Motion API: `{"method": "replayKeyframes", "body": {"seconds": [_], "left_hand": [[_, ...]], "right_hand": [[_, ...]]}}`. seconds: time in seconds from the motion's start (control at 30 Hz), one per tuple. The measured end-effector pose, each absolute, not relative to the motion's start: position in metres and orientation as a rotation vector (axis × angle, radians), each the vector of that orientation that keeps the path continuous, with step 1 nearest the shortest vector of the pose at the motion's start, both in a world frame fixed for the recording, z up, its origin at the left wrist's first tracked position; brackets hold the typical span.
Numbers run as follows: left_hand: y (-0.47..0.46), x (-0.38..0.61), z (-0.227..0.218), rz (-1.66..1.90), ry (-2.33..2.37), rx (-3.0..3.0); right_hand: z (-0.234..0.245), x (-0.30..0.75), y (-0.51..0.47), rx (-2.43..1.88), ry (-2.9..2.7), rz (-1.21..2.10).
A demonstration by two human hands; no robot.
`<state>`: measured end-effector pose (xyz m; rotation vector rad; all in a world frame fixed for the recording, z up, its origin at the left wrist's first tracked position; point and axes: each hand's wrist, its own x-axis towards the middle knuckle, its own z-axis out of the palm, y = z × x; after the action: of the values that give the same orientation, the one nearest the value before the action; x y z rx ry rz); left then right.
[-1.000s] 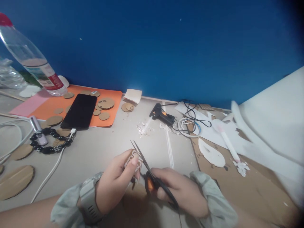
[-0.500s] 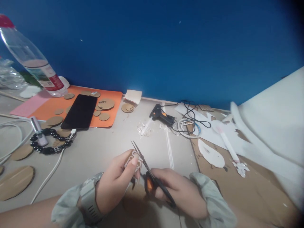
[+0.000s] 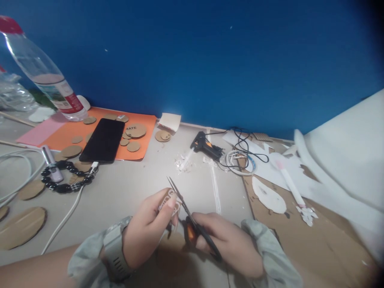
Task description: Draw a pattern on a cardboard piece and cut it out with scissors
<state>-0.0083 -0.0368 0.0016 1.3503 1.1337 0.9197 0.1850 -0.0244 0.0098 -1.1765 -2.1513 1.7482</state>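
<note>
Between the thumb and fingers of my left hand (image 3: 150, 224) is a small piece of brown cardboard (image 3: 165, 200) with white printed markings, partly covered by the fingers. My right hand (image 3: 225, 242) grips a pair of scissors (image 3: 187, 212) with black and orange handles. The blades point up and away, nearly together, and lie right against the right edge of the cardboard piece. Below the hands a round cardboard shape (image 3: 172, 244) lies in shadow on the table.
A black glue gun (image 3: 207, 146) with its cord lies ahead. To the left are a phone (image 3: 103, 140), a bead bracelet (image 3: 63, 187), cardboard discs (image 3: 22, 228) and a water bottle (image 3: 57, 86). Cut white paper (image 3: 268, 196) lies on cardboard (image 3: 318, 244) at right.
The view has shifted slightly, so the table items sit a little further right. Both hands keep their hold, with the scissors in nearly the same place against the cardboard piece.
</note>
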Motion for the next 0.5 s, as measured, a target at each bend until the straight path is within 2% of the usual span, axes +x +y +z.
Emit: {"method": "replayKeyframes", "body": {"seconds": [0.5], "left_hand": [[-0.0376, -0.0093, 0.0003, 0.922, 1.122, 1.354]], "right_hand": [[0.0094, 0.1842, -0.0252, -1.152, -2.096, 1.763]]}}
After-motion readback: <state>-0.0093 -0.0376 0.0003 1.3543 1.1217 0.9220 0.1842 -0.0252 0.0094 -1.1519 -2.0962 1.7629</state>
